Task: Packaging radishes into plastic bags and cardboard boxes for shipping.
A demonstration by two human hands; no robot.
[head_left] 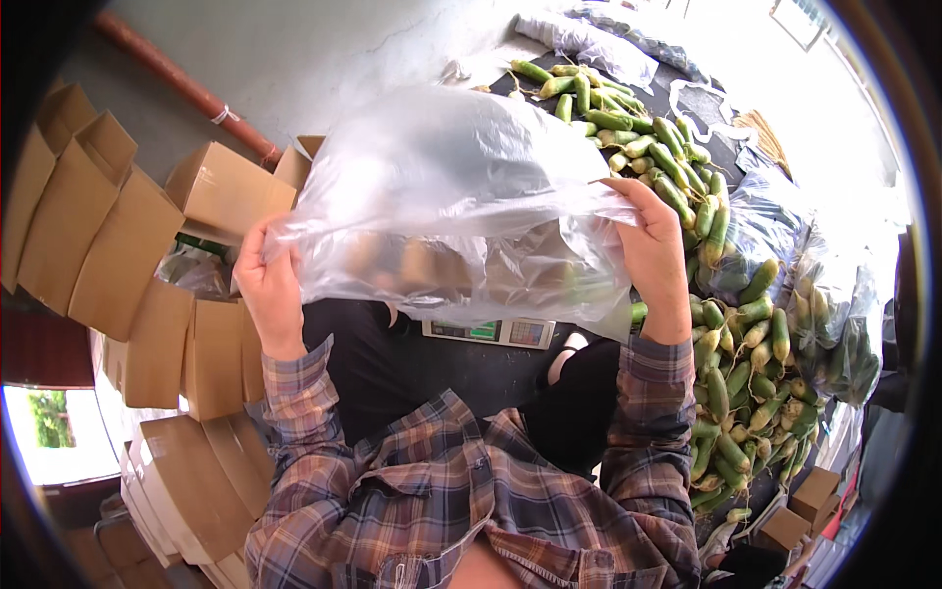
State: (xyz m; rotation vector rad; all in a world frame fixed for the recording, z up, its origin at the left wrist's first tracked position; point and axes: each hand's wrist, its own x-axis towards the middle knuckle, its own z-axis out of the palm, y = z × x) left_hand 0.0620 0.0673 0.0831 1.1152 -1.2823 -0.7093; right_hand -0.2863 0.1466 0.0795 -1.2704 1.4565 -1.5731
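Note:
A large clear plastic bag (442, 157) is stretched wide between my two hands, its mouth facing me and its body billowing away. My left hand (268, 285) grips the left edge of the mouth, fingers closed on the film. On the other side my right hand (650, 255) pinches the right edge between thumb and fingers. Below the bag, the front of a digital scale (491, 332) shows between my knees; the bag hides the rest of it. Through the film, brown shapes appear blurred.
Green radishes (672, 162) lie heaped along the right on dark sheeting, with filled clear bags (834, 324) beyond them. Open cardboard boxes (123, 250) crowd the left, and flattened-looking cartons (196, 471) stand at lower left. A reddish pipe (182, 83) runs along the wall.

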